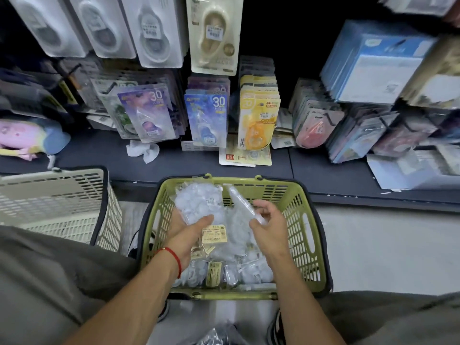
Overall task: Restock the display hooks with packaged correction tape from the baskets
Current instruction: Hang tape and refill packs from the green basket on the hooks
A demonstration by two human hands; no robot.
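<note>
A green basket (302,217) on the floor in front of me holds several clear bags of white correction tape. Over the basket, my left hand (191,232) grips a clear bag of tapes (199,201) from below, thumb on its front. My right hand (268,225) pinches a single slim clear packet (242,204) that tilts up and to the left. Above the dark shelf, hooks carry packaged correction tape: purple (149,115), blue (206,118), yellow (258,120) and a beige pack (215,33) higher up.
A beige basket (57,195) stands at the left beside my knee. The dark shelf ledge (112,153) bears loose packs, a crumpled white wrapper (144,150) and a pink-blue item (27,135). Blue boxed goods (373,63) and more hanging packs crowd the right.
</note>
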